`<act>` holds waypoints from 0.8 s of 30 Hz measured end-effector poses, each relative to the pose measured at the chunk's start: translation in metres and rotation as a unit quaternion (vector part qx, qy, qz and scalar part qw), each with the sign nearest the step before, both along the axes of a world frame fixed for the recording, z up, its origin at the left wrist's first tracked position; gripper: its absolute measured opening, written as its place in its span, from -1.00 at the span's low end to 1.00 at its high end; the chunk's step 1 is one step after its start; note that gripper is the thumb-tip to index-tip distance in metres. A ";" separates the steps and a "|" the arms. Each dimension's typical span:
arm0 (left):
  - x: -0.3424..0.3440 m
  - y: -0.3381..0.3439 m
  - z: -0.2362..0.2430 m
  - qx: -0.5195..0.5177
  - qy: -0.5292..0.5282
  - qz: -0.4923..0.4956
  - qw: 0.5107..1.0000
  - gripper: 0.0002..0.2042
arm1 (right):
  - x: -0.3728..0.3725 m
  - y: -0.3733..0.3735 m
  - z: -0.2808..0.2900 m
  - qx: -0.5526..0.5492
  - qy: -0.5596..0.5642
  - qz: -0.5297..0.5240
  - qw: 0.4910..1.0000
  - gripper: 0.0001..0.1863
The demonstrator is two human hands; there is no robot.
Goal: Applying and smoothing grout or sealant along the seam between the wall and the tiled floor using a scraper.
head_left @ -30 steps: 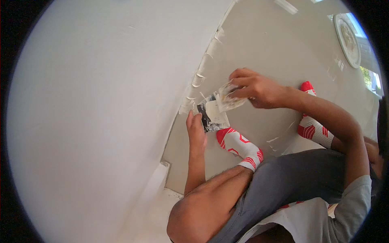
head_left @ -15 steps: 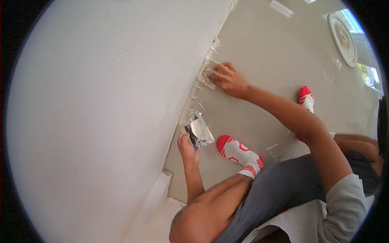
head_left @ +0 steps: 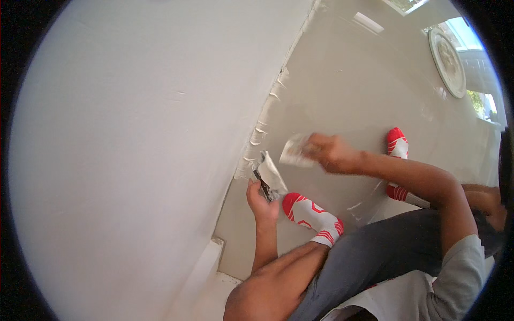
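My left hand grips a dark flat blade loaded with white paste, held tilted near the seam at the wall's foot. A little to its right and higher, my right hand pinches a motion-blurred, paste-coated flat scraper, off the seam and facing the loaded blade with a gap between them. Ridged white paste runs along the edge where the white wall meets the glossy beige floor.
My feet in red-and-white socks rest on the floor. At the lower left is a small white step in the wall's edge. A pale oval form, perhaps a reflection, and bright window reflections lie at upper right.
Half a second ago my right hand pressed the scraper at the seam farther up. It has moved down and right toward the loaded blade, which my left hand has tilted more upright.
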State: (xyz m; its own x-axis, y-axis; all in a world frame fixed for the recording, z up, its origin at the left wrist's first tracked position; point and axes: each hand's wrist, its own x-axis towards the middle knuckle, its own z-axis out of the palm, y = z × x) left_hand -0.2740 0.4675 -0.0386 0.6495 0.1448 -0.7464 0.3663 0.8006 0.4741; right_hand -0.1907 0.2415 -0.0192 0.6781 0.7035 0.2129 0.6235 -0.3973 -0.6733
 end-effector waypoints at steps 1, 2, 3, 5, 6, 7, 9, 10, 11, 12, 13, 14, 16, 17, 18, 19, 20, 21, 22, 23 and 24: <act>-0.001 -0.005 0.004 0.057 -0.001 0.022 0.998 -0.71 | 0.001 -0.012 -0.012 0.003 0.022 -0.078 0.997 -0.74; -0.002 -0.007 0.009 0.061 0.007 0.023 0.998 -0.71 | 0.007 -0.014 -0.004 0.005 0.194 -0.121 0.973 -0.79; -0.001 -0.009 0.013 0.147 -0.044 -0.011 0.988 -0.72 | 0.011 -0.016 0.006 0.004 0.360 -0.160 0.919 -0.83; 0.000 -0.010 0.015 0.309 -0.153 -0.083 0.935 -0.77 | 0.013 -0.024 0.000 0.101 0.491 -0.179 0.846 -0.84; -0.002 -0.009 0.015 0.311 -0.153 -0.085 0.934 -0.77 | 0.013 -0.028 -0.001 0.192 0.605 -0.193 0.748 -0.83; -0.004 -0.008 0.015 0.357 -0.165 -0.112 0.913 -0.77 | 0.012 -0.029 0.003 0.201 0.645 -0.204 0.709 -0.80; -0.008 -0.011 0.016 0.420 -0.162 -0.140 0.882 -0.74 | -0.001 -0.028 -0.008 0.215 0.664 -0.198 0.689 -0.79; -0.008 -0.017 0.018 0.419 -0.164 -0.141 0.882 -0.74 | -0.009 -0.028 -0.011 0.228 0.681 -0.194 0.669 -0.77; -0.009 -0.023 0.019 0.442 -0.182 -0.126 0.869 -0.74 | -0.016 -0.023 -0.008 0.229 0.680 -0.195 0.668 -0.77; -0.009 -0.026 0.020 0.466 -0.199 -0.111 0.855 -0.74 | -0.023 -0.015 -0.005 0.233 0.695 -0.208 0.647 -0.74; -0.008 -0.029 0.020 0.465 -0.200 -0.112 0.855 -0.74 | -0.027 -0.007 -0.002 0.237 0.709 -0.222 0.626 -0.71; -0.007 -0.033 0.020 0.526 -0.264 -0.148 0.795 -0.76 | -0.030 -0.002 -0.003 0.237 0.708 -0.223 0.627 -0.71; -0.006 -0.037 0.020 0.580 -0.326 -0.181 0.724 -0.77 | -0.031 0.009 -0.006 0.312 0.709 -0.208 0.597 -0.71; -0.005 -0.036 0.019 0.604 -0.349 -0.198 0.689 -0.77 | -0.029 0.009 -0.005 0.313 0.708 -0.208 0.598 -0.71; -0.005 -0.036 0.018 0.626 -0.371 -0.213 0.651 -0.77 | -0.026 0.008 -0.004 0.295 0.707 -0.183 0.616 -0.70; -0.006 -0.031 0.013 0.642 -0.353 -0.225 0.643 -0.76 | -0.023 0.010 0.000 0.277 0.706 -0.153 0.633 -0.70; -0.009 -0.026 0.009 0.642 -0.355 -0.223 0.642 -0.76 | -0.016 0.010 0.009 0.277 0.704 -0.152 0.636 -0.70; -0.014 -0.021 0.007 0.661 -0.331 -0.263 0.620 -0.77 | -0.010 0.008 0.020 0.265 0.690 -0.143 0.659 -0.76; -0.016 -0.016 0.006 0.678 -0.305 -0.304 0.596 -0.77 | -0.003 0.008 0.031 0.255 0.674 -0.132 0.680 -0.81; -0.016 -0.014 0.007 0.680 -0.306 -0.302 0.594 -0.77 | 0.004 0.008 0.042 0.256 0.673 -0.131 0.682 -0.81; -0.015 -0.012 0.008 0.509 -0.213 -0.213 0.806 -0.78 | 0.011 0.009 0.053 0.211 0.569 -0.103 0.788 -0.78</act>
State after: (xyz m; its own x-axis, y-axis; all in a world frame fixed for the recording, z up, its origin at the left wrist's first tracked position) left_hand -0.2893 0.4557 -0.0308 0.9685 0.2369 -0.0772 0.1351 -0.2394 0.9615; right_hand -0.1796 0.2503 0.0339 0.6886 0.5835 -0.4306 -0.5283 -0.0031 -0.8491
